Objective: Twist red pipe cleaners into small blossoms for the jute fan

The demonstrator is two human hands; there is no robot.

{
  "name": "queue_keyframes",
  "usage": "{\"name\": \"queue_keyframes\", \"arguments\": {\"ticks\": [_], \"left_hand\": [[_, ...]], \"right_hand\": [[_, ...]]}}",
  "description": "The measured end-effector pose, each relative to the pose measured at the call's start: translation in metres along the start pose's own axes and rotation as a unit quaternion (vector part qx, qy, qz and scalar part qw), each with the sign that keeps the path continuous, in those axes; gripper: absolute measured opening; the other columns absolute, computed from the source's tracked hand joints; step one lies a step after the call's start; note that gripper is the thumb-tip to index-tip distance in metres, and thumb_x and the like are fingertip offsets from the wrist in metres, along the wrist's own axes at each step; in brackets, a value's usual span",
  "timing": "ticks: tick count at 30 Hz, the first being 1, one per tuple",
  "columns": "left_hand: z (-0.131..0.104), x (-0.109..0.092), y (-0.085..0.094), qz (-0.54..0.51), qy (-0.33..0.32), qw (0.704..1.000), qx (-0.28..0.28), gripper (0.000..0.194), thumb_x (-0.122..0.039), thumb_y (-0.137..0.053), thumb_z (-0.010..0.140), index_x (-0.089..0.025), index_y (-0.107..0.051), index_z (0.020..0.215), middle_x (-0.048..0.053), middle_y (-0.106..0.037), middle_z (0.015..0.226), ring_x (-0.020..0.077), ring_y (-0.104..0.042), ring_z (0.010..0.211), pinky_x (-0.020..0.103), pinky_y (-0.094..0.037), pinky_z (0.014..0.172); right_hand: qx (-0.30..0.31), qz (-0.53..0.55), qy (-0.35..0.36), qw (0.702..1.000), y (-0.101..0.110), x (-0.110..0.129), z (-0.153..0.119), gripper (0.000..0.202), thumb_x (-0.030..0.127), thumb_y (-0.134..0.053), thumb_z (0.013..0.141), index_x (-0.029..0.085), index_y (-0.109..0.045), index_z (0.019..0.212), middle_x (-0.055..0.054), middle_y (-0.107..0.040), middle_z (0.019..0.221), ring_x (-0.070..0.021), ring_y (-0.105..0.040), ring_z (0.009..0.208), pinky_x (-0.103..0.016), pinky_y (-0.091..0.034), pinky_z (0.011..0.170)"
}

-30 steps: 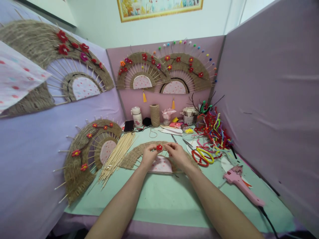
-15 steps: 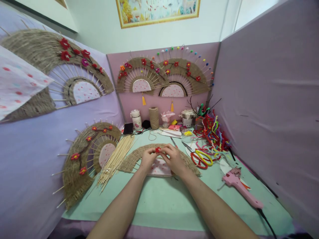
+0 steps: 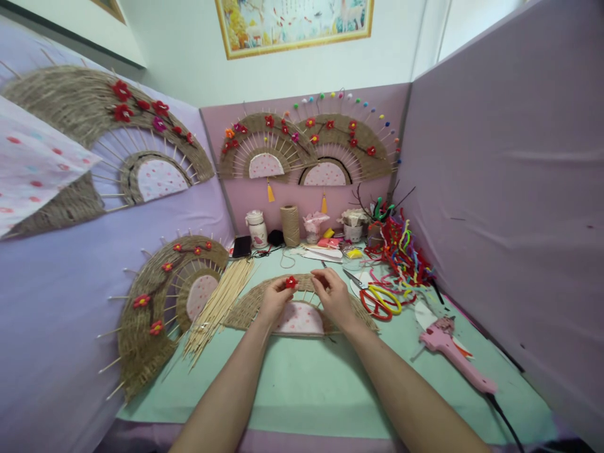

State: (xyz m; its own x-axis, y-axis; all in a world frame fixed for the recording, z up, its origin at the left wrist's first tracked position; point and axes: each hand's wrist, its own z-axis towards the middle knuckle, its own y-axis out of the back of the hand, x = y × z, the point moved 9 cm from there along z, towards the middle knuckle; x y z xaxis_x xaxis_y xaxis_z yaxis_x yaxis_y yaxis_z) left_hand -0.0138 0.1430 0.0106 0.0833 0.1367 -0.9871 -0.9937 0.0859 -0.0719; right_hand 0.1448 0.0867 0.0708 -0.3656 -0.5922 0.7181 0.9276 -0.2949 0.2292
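Observation:
A small red flower (image 3: 291, 282) with a pale centre is pinched between the thumb and fingertips of my left hand (image 3: 275, 302). To its right and apart from it, my right hand (image 3: 334, 297) has its thumb and index finger drawn together; anything between them is too small to make out. Both hands are above a half-round twine-woven fan (image 3: 250, 302) lying on the table. Its inner half-circle is covered with pink-dotted white cloth (image 3: 300, 319), and thin sticks show between the two bands.
Bamboo sticks (image 3: 219, 302) lie left of the fan. Right of it are scissors (image 3: 377, 302), a pink glue gun (image 3: 457, 355) with a cord, and a heap of pipe cleaners (image 3: 406, 251). A twine spool (image 3: 289, 226) stands behind. Finished fans (image 3: 172, 302) lean on the side panel.
My hands have parted: the left moved slightly left with the red flower, while the right let go of it and drew a little to the right. The view tilted slightly.

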Motion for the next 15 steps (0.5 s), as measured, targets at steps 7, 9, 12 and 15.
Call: {"name": "queue_keyframes", "arguments": {"ticks": [7,9,12,15], "left_hand": [[-0.018,-0.024,-0.020,0.305,-0.092,0.935,0.157,0.015,-0.018,-0.056,0.065,-0.017,-0.066,0.076,0.002,-0.065,0.073,0.0153,-0.055,0.069,0.025,-0.042,0.064],[-0.022,-0.021,-0.027,0.332,-0.109,0.910,0.221,0.017,-0.017,-0.057,0.065,-0.019,-0.068,0.078,0.003,-0.066,0.077,0.0171,-0.057,0.075,0.026,-0.044,0.069],[-0.024,-0.024,-0.024,0.338,-0.160,0.890,0.260,0.014,-0.018,-0.060,0.066,-0.022,-0.069,0.076,0.004,-0.067,0.080,0.0181,-0.059,0.080,0.027,-0.045,0.076],[-0.018,-0.028,-0.010,0.354,-0.174,0.895,0.208,0.014,-0.018,-0.058,0.069,-0.023,-0.070,0.076,0.003,-0.067,0.080,0.0178,-0.060,0.080,0.028,-0.045,0.076]], "right_hand": [[-0.004,-0.010,-0.018,1.000,0.004,-0.013,0.003,0.018,0.027,-0.045,0.085,0.019,-0.062,0.087,-0.006,-0.059,0.084,-0.0172,-0.054,0.077,-0.028,-0.043,0.066],[0.006,-0.017,-0.018,1.000,0.003,-0.014,0.003,0.018,0.026,-0.046,0.084,0.019,-0.062,0.085,-0.006,-0.059,0.083,-0.0174,-0.054,0.077,-0.028,-0.043,0.067],[0.019,-0.029,-0.014,0.999,0.000,-0.015,0.002,0.018,0.025,-0.046,0.084,0.020,-0.062,0.084,-0.006,-0.060,0.082,-0.0178,-0.055,0.078,-0.029,-0.043,0.070],[0.023,-0.035,-0.012,0.999,-0.001,-0.015,0.001,0.018,0.024,-0.045,0.084,0.019,-0.063,0.085,-0.006,-0.061,0.082,-0.0181,-0.055,0.079,-0.029,-0.042,0.072]]}}
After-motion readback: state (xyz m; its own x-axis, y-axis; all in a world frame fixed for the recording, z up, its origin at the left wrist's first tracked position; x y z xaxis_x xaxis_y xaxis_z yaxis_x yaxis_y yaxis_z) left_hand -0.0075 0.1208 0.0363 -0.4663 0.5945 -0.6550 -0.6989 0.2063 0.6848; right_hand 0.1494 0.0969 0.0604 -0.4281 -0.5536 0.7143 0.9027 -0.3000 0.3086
